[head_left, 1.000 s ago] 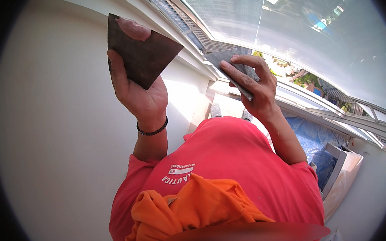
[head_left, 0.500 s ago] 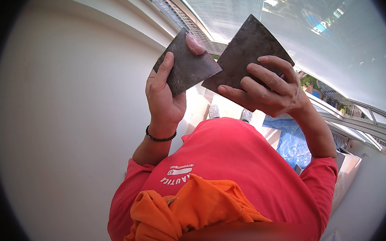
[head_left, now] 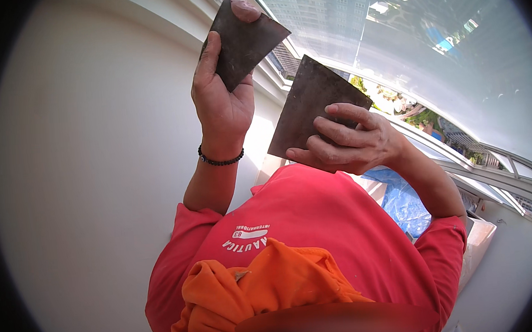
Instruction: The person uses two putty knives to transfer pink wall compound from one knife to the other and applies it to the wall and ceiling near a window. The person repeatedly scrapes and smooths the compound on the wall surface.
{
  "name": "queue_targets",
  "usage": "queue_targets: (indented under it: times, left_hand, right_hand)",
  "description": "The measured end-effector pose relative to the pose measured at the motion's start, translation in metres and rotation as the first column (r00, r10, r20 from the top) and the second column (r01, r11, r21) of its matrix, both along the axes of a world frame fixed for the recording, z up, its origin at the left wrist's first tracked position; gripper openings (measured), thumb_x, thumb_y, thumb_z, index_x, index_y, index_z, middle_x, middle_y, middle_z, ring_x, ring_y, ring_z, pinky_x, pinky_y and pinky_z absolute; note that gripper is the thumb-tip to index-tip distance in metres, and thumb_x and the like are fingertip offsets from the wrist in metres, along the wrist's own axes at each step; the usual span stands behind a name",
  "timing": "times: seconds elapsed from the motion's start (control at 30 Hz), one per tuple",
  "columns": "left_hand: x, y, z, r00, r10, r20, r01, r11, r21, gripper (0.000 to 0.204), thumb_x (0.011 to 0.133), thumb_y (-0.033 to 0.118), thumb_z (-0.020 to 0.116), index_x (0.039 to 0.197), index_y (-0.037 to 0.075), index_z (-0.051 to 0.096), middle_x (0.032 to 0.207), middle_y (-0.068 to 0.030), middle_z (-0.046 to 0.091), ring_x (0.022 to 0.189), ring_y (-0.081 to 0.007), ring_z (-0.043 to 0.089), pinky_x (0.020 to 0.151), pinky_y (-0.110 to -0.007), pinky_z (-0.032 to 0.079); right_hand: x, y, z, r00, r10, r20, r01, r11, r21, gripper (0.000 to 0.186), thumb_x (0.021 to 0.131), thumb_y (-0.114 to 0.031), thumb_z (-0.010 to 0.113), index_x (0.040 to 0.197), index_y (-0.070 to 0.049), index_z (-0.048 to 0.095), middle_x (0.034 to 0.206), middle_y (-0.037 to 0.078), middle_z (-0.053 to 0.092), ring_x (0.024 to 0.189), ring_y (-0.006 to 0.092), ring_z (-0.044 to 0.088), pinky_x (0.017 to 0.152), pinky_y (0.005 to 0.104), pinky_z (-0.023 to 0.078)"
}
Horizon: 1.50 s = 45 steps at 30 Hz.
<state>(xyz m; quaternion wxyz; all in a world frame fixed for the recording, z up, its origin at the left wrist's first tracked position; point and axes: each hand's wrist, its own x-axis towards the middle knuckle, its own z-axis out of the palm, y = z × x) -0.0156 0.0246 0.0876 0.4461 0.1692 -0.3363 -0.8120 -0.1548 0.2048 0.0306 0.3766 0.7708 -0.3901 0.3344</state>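
My left hand (head_left: 223,111) grips a dark, flat, four-cornered plate (head_left: 241,52), raised high, with a blob of pink paste (head_left: 245,9) on its upper edge. A second dark plate (head_left: 302,109) is held lower and to the right in my right hand (head_left: 349,139), whose fingers curl over its face. The two plates are apart.
A pale wall (head_left: 83,165) with a moulded ledge fills the left side. A large window (head_left: 435,40) curves across the upper right, buildings and greenery outside it. Below its frame, a blue plastic sheet (head_left: 402,203) and a pale board (head_left: 481,241) sit near my right arm.
Since a second ago my right plate has turned broad face toward the camera. In the last half second my left hand has risen and my right has dropped leftward, separating the plates.
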Motion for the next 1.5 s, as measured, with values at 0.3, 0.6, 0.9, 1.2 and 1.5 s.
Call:
queue_targets:
  times: [0.3,0.6,0.9,1.2,1.5]
  left_hand:
    - [0.017,0.032,-0.029,0.982,0.145,-0.121,-0.153,0.228,-0.962,0.034,0.104,0.025,0.061,0.129,0.002,0.062,0.127,-0.0162,0.065,0.118,-0.0289,0.064,0.099,-0.045,0.054]
    - [0.022,0.045,-0.047,0.965,0.168,0.202,0.230,-0.167,-0.959,0.032,0.094,0.023,0.068,0.125,0.016,0.073,0.136,-0.0061,0.064,0.128,-0.0302,0.060,0.111,-0.049,0.050]
    - [0.033,0.000,-0.060,0.896,0.408,0.175,0.101,0.196,-0.975,0.033,0.100,0.009,0.062,0.132,-0.001,0.065,0.127,-0.0117,0.068,0.118,-0.0242,0.065,0.099,-0.035,0.054]
    - [0.014,0.006,-0.023,0.979,-0.202,-0.018,0.201,0.979,-0.037,0.033,0.106,0.031,0.057,0.120,0.001,0.058,0.104,-0.0106,0.069,0.091,-0.0164,0.071,0.076,-0.028,0.062]
    - [0.020,-0.006,-0.056,0.698,-0.546,0.463,0.589,0.805,0.062,0.035,0.102,0.027,0.066,0.120,-0.001,0.057,0.103,-0.0069,0.069,0.088,-0.0098,0.070,0.075,-0.023,0.059]
  right_hand:
    - [0.021,0.006,-0.027,-0.910,-0.108,0.400,-0.272,0.884,-0.381,0.055,0.105,-0.050,0.052,0.137,-0.005,0.050,0.119,0.012,0.065,0.117,0.0268,0.064,0.099,0.0472,0.057]
    - [0.021,0.003,-0.022,-0.933,-0.110,0.343,-0.284,0.810,-0.513,0.043,0.104,-0.039,0.059,0.126,-0.002,0.059,0.114,0.011,0.067,0.104,0.0235,0.069,0.093,0.0412,0.058]
    - [0.011,0.002,-0.004,-0.889,0.100,0.447,-0.102,0.908,-0.406,0.041,0.104,-0.035,0.061,0.130,-0.004,0.058,0.117,0.010,0.067,0.106,0.0238,0.069,0.093,0.0422,0.060]
    - [0.017,-0.013,-0.003,-0.924,-0.183,0.336,-0.308,0.878,-0.368,0.040,0.100,-0.034,0.065,0.126,-0.005,0.059,0.112,0.010,0.066,0.100,0.0226,0.070,0.086,0.0426,0.061]
    - [0.021,-0.013,-0.016,-0.923,-0.232,0.306,-0.357,0.810,-0.464,0.041,0.102,-0.033,0.063,0.125,-0.001,0.059,0.111,0.012,0.068,0.101,0.0224,0.070,0.088,0.0421,0.060]
